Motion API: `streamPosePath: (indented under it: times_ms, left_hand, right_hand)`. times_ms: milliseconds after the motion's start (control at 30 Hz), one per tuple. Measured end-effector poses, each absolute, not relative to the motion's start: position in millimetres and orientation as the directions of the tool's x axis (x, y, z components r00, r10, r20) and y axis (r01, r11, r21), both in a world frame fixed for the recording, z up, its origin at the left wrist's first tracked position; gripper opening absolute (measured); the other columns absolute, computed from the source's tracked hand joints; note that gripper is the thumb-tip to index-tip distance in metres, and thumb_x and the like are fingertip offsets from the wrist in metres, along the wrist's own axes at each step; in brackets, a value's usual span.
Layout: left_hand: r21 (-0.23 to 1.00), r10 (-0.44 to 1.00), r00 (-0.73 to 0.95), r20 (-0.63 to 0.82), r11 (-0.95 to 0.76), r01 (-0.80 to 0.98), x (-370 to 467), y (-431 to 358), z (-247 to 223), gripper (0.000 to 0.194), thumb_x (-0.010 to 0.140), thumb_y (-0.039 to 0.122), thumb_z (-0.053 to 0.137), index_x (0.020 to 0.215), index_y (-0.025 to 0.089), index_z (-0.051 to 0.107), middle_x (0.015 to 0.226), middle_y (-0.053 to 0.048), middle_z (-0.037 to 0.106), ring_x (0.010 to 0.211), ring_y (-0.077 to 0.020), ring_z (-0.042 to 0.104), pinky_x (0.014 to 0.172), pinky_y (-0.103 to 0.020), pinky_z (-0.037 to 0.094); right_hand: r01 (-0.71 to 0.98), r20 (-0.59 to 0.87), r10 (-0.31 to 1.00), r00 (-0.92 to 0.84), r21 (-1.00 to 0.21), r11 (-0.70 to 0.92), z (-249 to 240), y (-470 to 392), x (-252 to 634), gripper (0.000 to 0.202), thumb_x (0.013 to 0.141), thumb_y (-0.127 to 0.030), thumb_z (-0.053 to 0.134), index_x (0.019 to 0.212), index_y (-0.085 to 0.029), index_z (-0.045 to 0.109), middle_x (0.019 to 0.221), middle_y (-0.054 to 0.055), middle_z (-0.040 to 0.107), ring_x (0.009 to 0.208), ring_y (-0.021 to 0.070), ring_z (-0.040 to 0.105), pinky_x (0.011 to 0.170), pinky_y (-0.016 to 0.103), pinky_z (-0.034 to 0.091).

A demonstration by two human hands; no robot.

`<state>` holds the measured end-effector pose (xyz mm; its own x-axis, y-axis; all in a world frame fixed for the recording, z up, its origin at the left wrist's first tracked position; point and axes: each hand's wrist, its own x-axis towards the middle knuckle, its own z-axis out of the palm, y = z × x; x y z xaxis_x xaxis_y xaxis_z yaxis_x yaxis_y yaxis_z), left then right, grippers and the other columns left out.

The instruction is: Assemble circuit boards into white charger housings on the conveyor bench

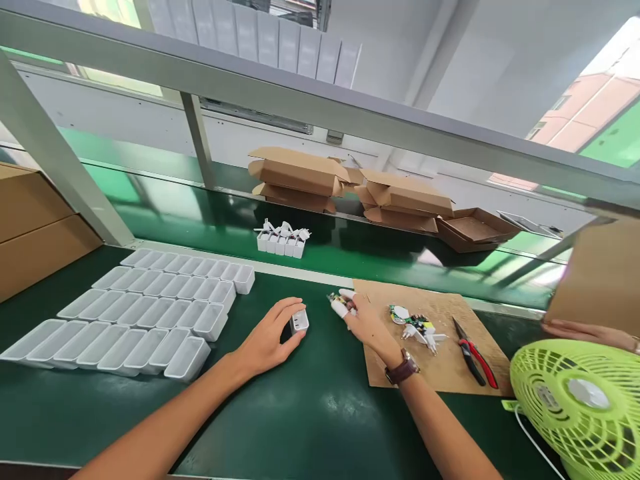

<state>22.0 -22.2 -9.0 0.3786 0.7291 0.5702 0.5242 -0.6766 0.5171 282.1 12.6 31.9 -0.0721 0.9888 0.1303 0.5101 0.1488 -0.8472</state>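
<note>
My left hand [267,339] is closed around a small white plastic housing [301,321], held between fingers and thumb just above the green work surface. Small dark slots show in the housing's near end. To its right, my right hand [369,321] pinches a small circuit board [332,298], partly hidden by fingertips in white finger covers. Near that wrist, several circuit boards [400,313] with white plug pieces [424,337] lie on a brown cardboard sheet [395,373]. Red-and-black long-nose pliers [473,353] rest at the sheet's right side.
Rows of open white housings [113,340] fill the left. Filled white housings [281,243] stand on the green conveyor [225,230], with cardboard boxes [300,177] behind. A green fan [580,400] occupies the right front; beside it another person's hand [590,331] touches a cardboard piece [595,280].
</note>
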Motion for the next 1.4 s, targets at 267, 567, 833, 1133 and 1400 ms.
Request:
streamPosePath:
  times_ms: [267, 567, 833, 1133, 1400]
  left_hand:
    - [0.606, 0.797, 0.350, 0.492, -0.603, 0.519, 23, -26, -6, 0.055, 0.096, 0.022, 0.060, 0.147, 0.025, 0.039, 0.145, -0.013, 0.055, 0.135, -0.0261, 0.056, 0.115, -0.046, 0.051]
    - [0.662, 0.837, 0.345, 0.425, -0.547, 0.512, 21, -28, -6, 0.062, 0.095, 0.024, 0.062, 0.151, 0.027, 0.035, 0.147, -0.014, 0.052, 0.132, -0.0279, 0.057, 0.110, -0.048, 0.054]
    - [0.774, 0.889, 0.343, 0.304, -0.440, 0.456, 20, -26, -7, 0.085, 0.087, 0.029, 0.073, 0.156, 0.029, 0.024, 0.150, -0.014, 0.047, 0.132, -0.0290, 0.057, 0.115, -0.052, 0.049]
    - [0.791, 0.906, 0.280, 0.317, -0.416, 0.449, 26, -24, -20, 0.079, 0.088, 0.028, 0.074, 0.153, 0.032, 0.029, 0.133, -0.007, 0.064, 0.122, -0.0253, 0.065, 0.112, -0.051, 0.051]
    - [0.631, 0.789, 0.272, 0.550, -0.607, 0.484, 31, -27, -17, 0.073, 0.092, 0.025, 0.070, 0.154, 0.029, 0.031, 0.133, -0.013, 0.064, 0.122, -0.0287, 0.064, 0.105, -0.051, 0.054]
  right_hand:
    - [0.717, 0.341, 0.867, -0.363, -0.492, 0.494, 6, 2, 293, 0.053, 0.090, -0.041, 0.070, 0.137, -0.019, 0.058, 0.133, 0.017, 0.065, 0.126, 0.0333, 0.063, 0.105, 0.053, 0.055]
    - [0.603, 0.258, 0.826, -0.501, -0.581, 0.547, 11, -15, 294, 0.064, 0.087, -0.016, 0.063, 0.147, -0.025, 0.045, 0.125, 0.011, 0.064, 0.115, 0.0278, 0.065, 0.093, 0.048, 0.062]
    - [0.611, 0.401, 0.808, -0.432, -0.528, 0.589, 7, -18, 285, 0.059, 0.085, -0.013, 0.061, 0.142, -0.024, 0.049, 0.120, 0.011, 0.065, 0.107, 0.0278, 0.066, 0.089, 0.048, 0.063]
    - [0.555, 0.695, 0.622, -0.361, -0.375, 0.742, 26, -31, 268, 0.061, 0.092, -0.015, 0.064, 0.148, -0.026, 0.043, 0.127, 0.012, 0.065, 0.120, 0.0295, 0.062, 0.098, 0.052, 0.060]
    - [0.602, 0.689, 0.536, -0.488, -0.179, 0.778, 17, -42, 266, 0.077, 0.091, -0.005, 0.058, 0.160, -0.021, 0.029, 0.136, 0.016, 0.063, 0.130, 0.0329, 0.057, 0.102, 0.056, 0.058]
